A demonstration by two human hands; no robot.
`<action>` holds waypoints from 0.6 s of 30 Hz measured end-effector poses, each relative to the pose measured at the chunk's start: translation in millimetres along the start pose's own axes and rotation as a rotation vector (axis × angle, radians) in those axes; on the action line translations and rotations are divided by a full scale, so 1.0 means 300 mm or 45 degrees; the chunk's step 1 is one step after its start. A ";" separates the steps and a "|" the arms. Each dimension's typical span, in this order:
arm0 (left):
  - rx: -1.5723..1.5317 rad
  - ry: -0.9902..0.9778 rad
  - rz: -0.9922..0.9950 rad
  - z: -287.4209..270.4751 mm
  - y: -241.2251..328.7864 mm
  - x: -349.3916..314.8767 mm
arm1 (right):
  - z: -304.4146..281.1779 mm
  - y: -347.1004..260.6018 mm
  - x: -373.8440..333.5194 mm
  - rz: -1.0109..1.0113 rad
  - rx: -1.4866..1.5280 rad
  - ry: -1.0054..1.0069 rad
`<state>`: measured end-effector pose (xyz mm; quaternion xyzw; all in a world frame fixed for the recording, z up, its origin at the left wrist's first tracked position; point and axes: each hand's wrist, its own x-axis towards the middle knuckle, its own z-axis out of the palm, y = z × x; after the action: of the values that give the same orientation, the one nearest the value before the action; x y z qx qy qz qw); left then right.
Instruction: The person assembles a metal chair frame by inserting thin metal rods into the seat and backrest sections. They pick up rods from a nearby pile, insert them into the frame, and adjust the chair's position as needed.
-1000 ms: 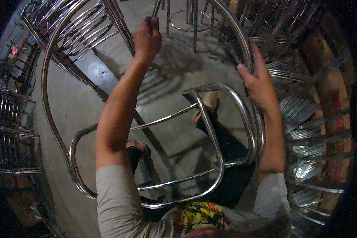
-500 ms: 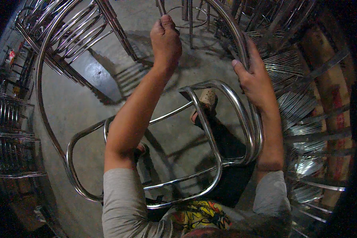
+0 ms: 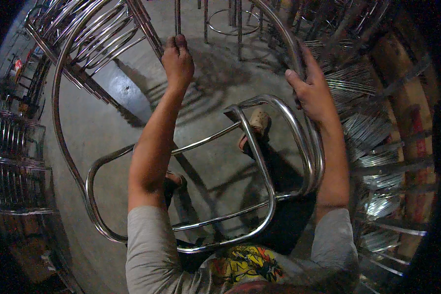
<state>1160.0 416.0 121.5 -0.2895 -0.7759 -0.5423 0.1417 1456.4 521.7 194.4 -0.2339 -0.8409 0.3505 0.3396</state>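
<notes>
chrome-bright, the bent frame (image 3: 262, 164) sits just before the person's grey shirt (image 3: 301, 259). the right hand (image 3: 312, 93) holds the frame's right side, thumb inside; the left hand (image 3: 178, 62), seen within the frame's big loop, is closed round a thin rod (image 3: 178, 19). a beige shoe (image 3: 259, 121) shows below the frame. bundled rods (image 3: 368, 134) lie right of the frame; stacked tubework (image 3: 141, 19) stands beyond its far left.

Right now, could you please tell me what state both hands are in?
Left hand: closed around a thin metal bar.
Right hand: holding a curved metal tube, thumb on its inner side.
</notes>
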 end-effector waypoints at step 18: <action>-0.111 -0.102 0.083 -0.054 0.158 0.090 | -0.004 -0.004 -0.016 0.042 0.160 -0.062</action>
<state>1165.7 420.7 178.0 -0.3417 -0.7469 -0.5586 0.1155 1460.2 518.3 194.1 -0.2174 -0.8212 0.4139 0.3272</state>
